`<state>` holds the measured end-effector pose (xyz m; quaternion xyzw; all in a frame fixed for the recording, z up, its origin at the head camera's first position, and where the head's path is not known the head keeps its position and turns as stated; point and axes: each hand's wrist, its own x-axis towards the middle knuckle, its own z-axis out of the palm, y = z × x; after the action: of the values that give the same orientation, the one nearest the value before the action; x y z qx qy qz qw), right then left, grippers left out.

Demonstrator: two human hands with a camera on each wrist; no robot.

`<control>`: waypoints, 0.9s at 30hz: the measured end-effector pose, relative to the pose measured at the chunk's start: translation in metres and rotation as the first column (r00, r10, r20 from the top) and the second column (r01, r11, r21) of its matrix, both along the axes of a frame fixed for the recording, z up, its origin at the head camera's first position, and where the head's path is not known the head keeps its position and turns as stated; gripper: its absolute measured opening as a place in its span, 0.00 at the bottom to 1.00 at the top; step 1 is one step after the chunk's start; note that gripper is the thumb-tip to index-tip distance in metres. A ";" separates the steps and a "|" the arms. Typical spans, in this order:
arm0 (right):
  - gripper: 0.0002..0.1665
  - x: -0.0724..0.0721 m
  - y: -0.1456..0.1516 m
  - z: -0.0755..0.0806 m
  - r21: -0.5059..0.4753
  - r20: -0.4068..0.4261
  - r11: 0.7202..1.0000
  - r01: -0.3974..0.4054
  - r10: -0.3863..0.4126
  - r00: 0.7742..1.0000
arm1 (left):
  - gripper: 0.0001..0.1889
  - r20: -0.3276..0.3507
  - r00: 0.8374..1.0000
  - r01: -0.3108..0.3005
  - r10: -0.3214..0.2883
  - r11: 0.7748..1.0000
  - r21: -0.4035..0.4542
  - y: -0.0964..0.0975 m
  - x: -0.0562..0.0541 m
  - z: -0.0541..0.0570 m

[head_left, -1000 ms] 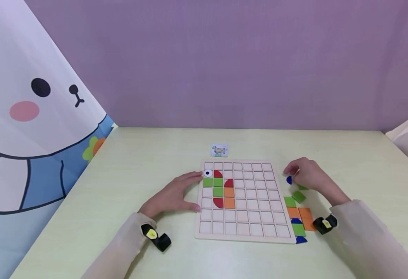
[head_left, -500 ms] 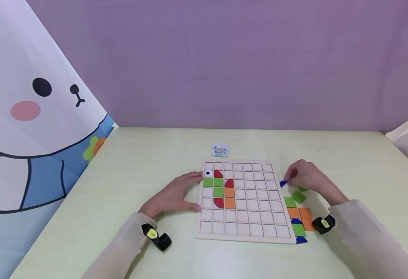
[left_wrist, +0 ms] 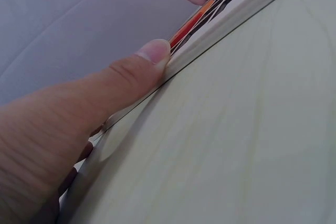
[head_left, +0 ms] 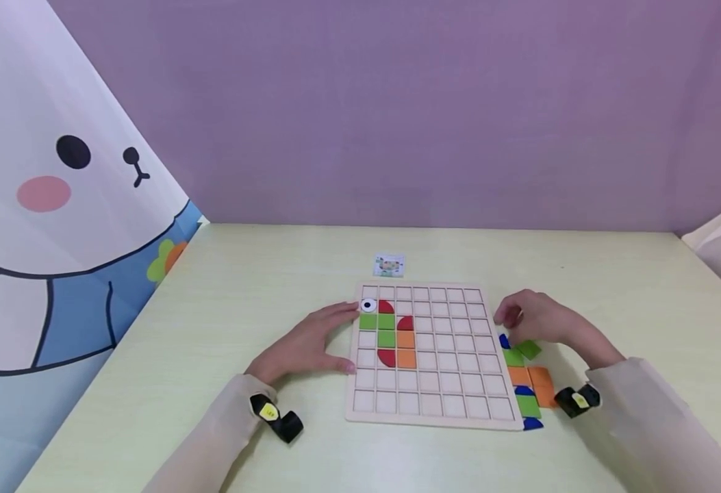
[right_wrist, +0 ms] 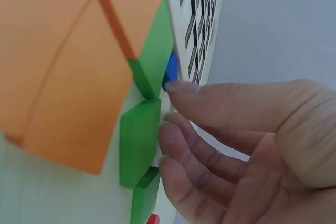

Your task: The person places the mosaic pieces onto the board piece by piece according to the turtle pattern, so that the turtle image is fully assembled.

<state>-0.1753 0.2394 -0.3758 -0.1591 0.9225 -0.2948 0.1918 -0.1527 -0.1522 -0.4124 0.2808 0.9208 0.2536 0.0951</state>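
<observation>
My left hand [head_left: 307,346], fingers extended, rests at the left edge of a pale wooden grid board [head_left: 452,405]; its thumb [left_wrist: 155,53] touches the board's side. On the board, an eye tile [head_left: 368,305], green tiles [head_left: 386,338], orange tiles [head_left: 406,359] and red quarter-round tiles [head_left: 386,357] fill some cells. Beside the right edge is my right hand [head_left: 535,318], fingers loosely bent. Its thumb tip [right_wrist: 184,87] touches or nearly touches a blue tile [right_wrist: 171,71] lying against the board. Thumb and fingers stand apart, with nothing visible between them.
Loose green tiles [head_left: 528,407], orange tiles [head_left: 542,385] and blue rounded tiles [head_left: 533,424] lie along the board's right edge. A small picture card [head_left: 388,265] lies behind the board. A purple cloth [head_left: 428,116] hangs at the table's back.
My right hand has brought the blue tile toward me along the board's right edge, to just above a green tile, and its pinch has loosened. My left hand stays put.
</observation>
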 end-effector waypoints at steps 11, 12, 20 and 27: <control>0.11 0.009 -0.004 -0.001 0.012 0.049 1.000 0.006 -0.007 0.999 | 0.50 -0.004 1.000 -0.005 0.005 1.000 0.002 -0.001 0.001 0.000; 0.10 0.010 -0.005 -0.001 0.019 0.043 1.000 0.003 -0.004 0.999 | 0.50 -0.006 1.000 -0.004 0.004 1.000 0.001 -0.002 0.001 0.000; 0.05 0.014 -0.006 -0.005 0.055 -0.058 0.998 -0.010 0.014 0.998 | 0.49 0.000 1.000 0.001 -0.001 1.000 0.002 -0.002 0.000 0.000; 0.03 0.019 -0.004 -0.002 0.064 -0.122 0.997 -0.039 0.046 0.991 | 0.49 -0.004 1.000 0.007 -0.007 1.000 -0.002 0.000 0.001 0.001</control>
<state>-0.1566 0.2352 -0.3773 -0.1907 0.9376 -0.2519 0.1452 -0.1521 -0.1520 -0.4113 0.2842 0.9203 0.2518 0.0944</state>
